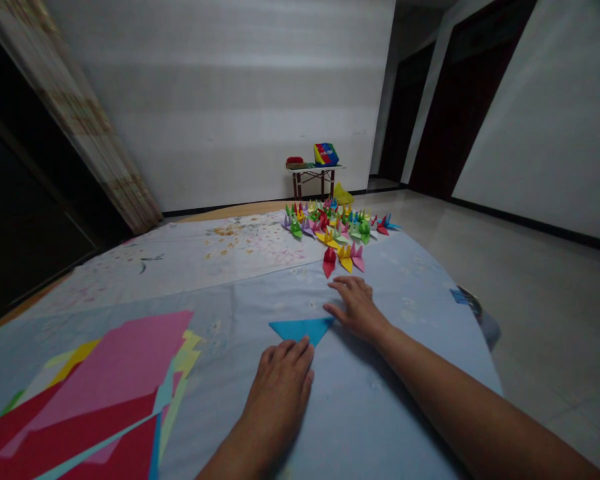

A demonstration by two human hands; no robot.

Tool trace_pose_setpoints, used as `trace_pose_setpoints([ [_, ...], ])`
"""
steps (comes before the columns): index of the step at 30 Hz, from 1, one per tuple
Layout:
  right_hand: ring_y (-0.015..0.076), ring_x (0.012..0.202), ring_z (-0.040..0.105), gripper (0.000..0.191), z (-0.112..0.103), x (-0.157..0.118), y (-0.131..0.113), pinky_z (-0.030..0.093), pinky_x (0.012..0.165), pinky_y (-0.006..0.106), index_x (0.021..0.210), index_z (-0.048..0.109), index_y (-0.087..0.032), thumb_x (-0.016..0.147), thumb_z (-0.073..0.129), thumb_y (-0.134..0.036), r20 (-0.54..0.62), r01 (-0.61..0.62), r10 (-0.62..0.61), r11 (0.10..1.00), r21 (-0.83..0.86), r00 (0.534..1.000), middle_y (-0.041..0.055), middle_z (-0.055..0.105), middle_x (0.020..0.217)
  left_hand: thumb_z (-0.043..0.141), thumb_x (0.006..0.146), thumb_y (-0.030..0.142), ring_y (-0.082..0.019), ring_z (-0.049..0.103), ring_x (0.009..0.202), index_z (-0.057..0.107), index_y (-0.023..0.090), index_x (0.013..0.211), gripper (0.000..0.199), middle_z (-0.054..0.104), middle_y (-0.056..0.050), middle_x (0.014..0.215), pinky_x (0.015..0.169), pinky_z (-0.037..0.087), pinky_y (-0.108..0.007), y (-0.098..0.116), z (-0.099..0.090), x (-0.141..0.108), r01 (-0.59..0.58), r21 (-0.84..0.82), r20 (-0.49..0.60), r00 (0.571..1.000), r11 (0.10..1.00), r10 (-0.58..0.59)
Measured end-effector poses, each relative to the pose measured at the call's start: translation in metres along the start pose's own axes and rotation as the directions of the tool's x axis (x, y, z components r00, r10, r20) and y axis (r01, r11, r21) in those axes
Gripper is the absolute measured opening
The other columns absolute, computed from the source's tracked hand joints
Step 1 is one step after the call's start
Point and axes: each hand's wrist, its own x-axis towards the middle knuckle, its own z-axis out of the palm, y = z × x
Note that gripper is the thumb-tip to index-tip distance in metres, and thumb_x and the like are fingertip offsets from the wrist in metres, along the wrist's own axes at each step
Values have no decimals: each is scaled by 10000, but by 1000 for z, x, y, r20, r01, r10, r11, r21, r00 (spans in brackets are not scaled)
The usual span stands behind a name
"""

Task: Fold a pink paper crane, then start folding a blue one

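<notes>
Head view, with clock directions read from the blue paper triangle [301, 328] lying flat on the worktop [405, 393]: at half past eight, nearest the viewer, coloured paper sheets [105, 373] form a loose, fanned heap, smooth and matt, pink and red uppermost, with yellow, green and pale-blue edges showing. Towards seven o'clock the left hand [283, 373] lies palm down, unclenched, its fingers side by side and slightly bent over the triangle's lower point. The triangle is crisp-edged, its long straight side facing twelve o'clock. At two o'clock the right hand [356, 303] is open, thumb apart from the loosely curved fingers; its thumb is at the triangle's right corner, though whether it touches cannot be told. Beneath, a pale-blue cloth [250, 300] with faint flowers shows soft creases; past it lies a whiter cloth [190, 257] printed with blossoms. At one o'clock stand three folded cranes [345, 259], red, yellow and pink, pointed and sharply creased, and just beyond them a dense, many-coloured crane cluster [330, 223]. Farther, at twelve, a thin-legged small table [315, 169] bears a multicoloured angular box [326, 154] before a plain pale wall [220, 100]; a patterned curtain [75, 107] hangs at ten.
</notes>
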Motion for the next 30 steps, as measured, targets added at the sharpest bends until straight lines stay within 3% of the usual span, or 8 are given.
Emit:
trace_pose_setpoints([
  [3,240,1058,378,421,3,-4,-18,285,853,366,1092,522,-239,746,585,-470,130,106,-113,992,61,985,76,498,1113,368,873,233,-251,414,1192,480,216,1244,388,449,-38,1338,992,306,-460,2,0,0,-5,30,19,1000,1000,5],
  [6,229,980,409,372,7,-5,-25,299,804,346,997,555,-230,730,599,-485,212,91,-106,993,76,971,63,520,1011,370,868,246,-263,391,1216,467,195,1258,405,422,-56,1354,998,297,-476,4,0,-3,-6,61,53,999,998,3],
  [14,226,976,401,378,8,-4,-21,280,797,348,993,550,-235,729,598,-501,224,68,-85,994,83,971,58,512,999,374,864,248,-269,452,1161,545,190,1177,362,503,-87,1288,972,301,-496,7,-11,-11,-3,103,70,998,995,-4],
  [17,225,972,403,374,8,-5,-22,280,796,346,996,549,-237,729,601,-494,209,73,-91,993,95,974,57,513,997,352,879,263,-247,542,1013,628,188,1010,314,625,-91,1096,910,358,-456,7,-18,-8,14,106,13,1000,994,-15],
  [20,228,966,409,369,8,-5,-22,282,794,339,987,552,-237,722,610,-487,207,69,-88,993,96,974,57,515,996,349,887,285,-223,564,887,635,179,896,305,644,-78,918,847,396,-413,4,-19,-6,55,91,-90,995,994,-47],
  [24,232,967,410,374,7,-4,-22,282,789,334,988,554,-233,718,615,-485,209,70,-86,994,85,974,62,515,1006,410,866,305,-234,526,988,583,184,1070,293,600,-95,1076,893,378,-411,1,-9,-3,26,69,-189,982,997,-12],
  [30,235,981,406,394,7,-4,-23,278,789,336,1007,549,-236,723,603,-503,229,53,-67,996,68,971,64,513,1016,436,855,309,-256,492,1095,532,222,1181,351,559,-98,1205,934,360,-447,6,-1,-6,5,117,-50,999,993,1],
])
